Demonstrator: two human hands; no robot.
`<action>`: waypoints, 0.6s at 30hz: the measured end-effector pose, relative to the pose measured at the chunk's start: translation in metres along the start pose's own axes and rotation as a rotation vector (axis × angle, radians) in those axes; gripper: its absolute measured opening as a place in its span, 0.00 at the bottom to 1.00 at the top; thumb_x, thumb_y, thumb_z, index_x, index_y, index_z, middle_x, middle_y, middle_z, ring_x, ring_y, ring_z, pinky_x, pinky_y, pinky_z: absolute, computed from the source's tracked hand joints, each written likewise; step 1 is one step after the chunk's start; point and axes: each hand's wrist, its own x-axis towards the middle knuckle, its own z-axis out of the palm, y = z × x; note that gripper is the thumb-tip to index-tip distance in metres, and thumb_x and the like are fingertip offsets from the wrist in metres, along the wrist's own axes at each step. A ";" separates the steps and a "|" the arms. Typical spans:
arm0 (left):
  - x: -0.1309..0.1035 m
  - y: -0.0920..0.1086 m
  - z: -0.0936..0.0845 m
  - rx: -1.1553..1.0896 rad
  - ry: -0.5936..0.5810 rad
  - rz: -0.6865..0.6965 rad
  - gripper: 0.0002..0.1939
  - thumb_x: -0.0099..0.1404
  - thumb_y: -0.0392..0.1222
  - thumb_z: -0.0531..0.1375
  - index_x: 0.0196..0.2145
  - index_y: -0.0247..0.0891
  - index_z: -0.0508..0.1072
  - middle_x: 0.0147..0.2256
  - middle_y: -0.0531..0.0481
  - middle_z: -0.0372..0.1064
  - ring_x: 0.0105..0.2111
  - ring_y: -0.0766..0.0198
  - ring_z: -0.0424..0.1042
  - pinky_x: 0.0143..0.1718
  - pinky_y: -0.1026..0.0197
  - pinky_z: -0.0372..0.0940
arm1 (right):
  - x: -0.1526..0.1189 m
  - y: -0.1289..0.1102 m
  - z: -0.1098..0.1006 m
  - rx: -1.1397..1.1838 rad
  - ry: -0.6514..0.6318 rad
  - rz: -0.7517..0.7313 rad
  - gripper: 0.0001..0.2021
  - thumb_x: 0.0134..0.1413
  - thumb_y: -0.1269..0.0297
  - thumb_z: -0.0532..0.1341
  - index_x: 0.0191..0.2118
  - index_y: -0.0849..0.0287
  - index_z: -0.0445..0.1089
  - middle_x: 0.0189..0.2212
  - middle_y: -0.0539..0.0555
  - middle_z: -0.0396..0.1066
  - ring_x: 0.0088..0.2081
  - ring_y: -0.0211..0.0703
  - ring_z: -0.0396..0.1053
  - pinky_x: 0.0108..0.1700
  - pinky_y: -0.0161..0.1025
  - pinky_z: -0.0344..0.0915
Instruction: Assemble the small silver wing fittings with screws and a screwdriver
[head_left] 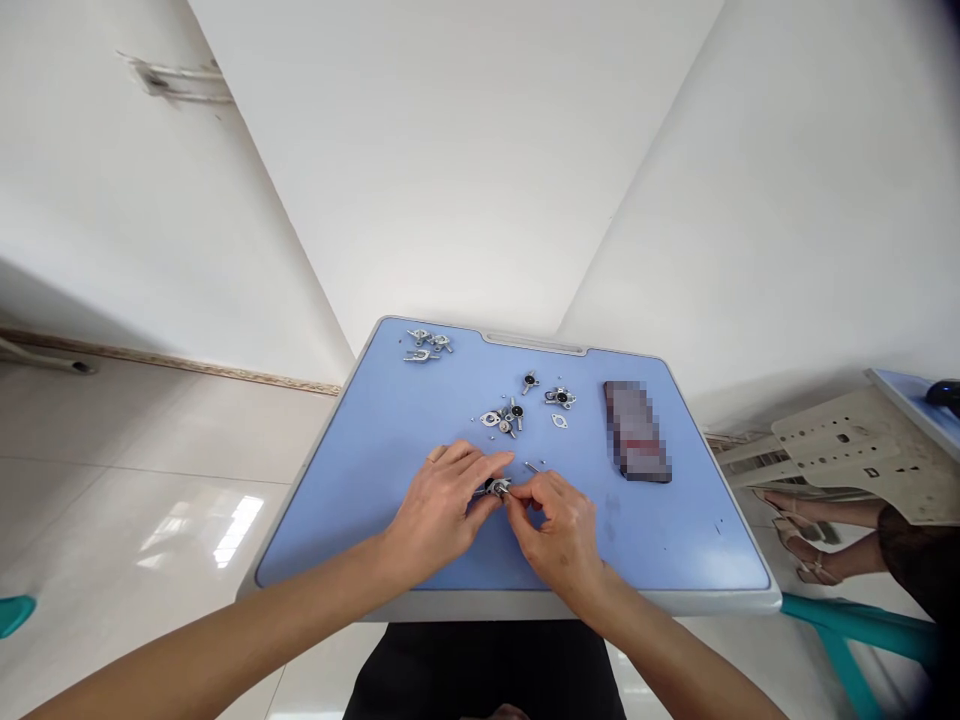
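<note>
Near the front middle of the blue table, my left hand [448,500] grips a small silver metal part [496,487] between thumb and fingers. My right hand [556,520] pinches at the same part from the right, its thumb and index finger together at the part's right end. Just above my right fingertips lies a thin metal pin [532,467]. Beyond my hands sit metal pieces with black round centres [517,411], and flat oval plates, one of them apart on the right [559,421]. Tiny bits are scattered around them.
Several silver metal parts [429,345] lie at the table's [345,500] back left. A dark blurred rectangular object [637,432] rests on the right side. White walls stand behind. At the far right are a person's feet [806,545] and another desk [919,405].
</note>
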 end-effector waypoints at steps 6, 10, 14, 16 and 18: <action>0.004 0.018 0.006 0.220 -0.085 0.147 0.24 0.64 0.31 0.57 0.58 0.40 0.62 0.39 0.47 0.74 0.42 0.54 0.68 0.44 0.51 0.60 | -0.012 0.001 -0.017 -0.075 0.006 0.019 0.08 0.56 0.72 0.59 0.26 0.56 0.67 0.21 0.46 0.69 0.24 0.36 0.65 0.28 0.34 0.58; 0.006 0.029 0.017 0.320 -0.122 0.224 0.24 0.64 0.27 0.53 0.57 0.38 0.63 0.35 0.47 0.74 0.40 0.54 0.67 0.45 0.49 0.58 | -0.027 0.004 -0.020 -0.119 0.014 0.056 0.09 0.57 0.71 0.59 0.26 0.56 0.67 0.20 0.47 0.69 0.24 0.37 0.65 0.28 0.35 0.58; 0.004 0.033 0.029 0.362 -0.144 0.241 0.23 0.63 0.25 0.52 0.55 0.37 0.64 0.35 0.47 0.73 0.38 0.55 0.66 0.45 0.49 0.57 | -0.038 0.010 -0.020 -0.175 -0.034 0.088 0.08 0.59 0.69 0.58 0.28 0.56 0.69 0.23 0.49 0.72 0.27 0.40 0.68 0.29 0.36 0.58; 0.002 0.033 0.032 0.359 -0.142 0.228 0.22 0.64 0.26 0.52 0.55 0.37 0.65 0.34 0.47 0.74 0.38 0.55 0.66 0.45 0.49 0.57 | -0.042 0.012 -0.025 -0.165 -0.095 0.110 0.05 0.60 0.68 0.58 0.33 0.56 0.71 0.26 0.50 0.74 0.30 0.41 0.70 0.31 0.36 0.60; 0.001 0.034 0.034 0.327 -0.135 0.212 0.21 0.65 0.27 0.52 0.55 0.38 0.65 0.34 0.47 0.74 0.39 0.55 0.66 0.45 0.49 0.57 | -0.045 0.014 -0.031 -0.139 -0.138 0.127 0.05 0.60 0.68 0.58 0.38 0.56 0.71 0.30 0.50 0.75 0.32 0.42 0.71 0.33 0.37 0.62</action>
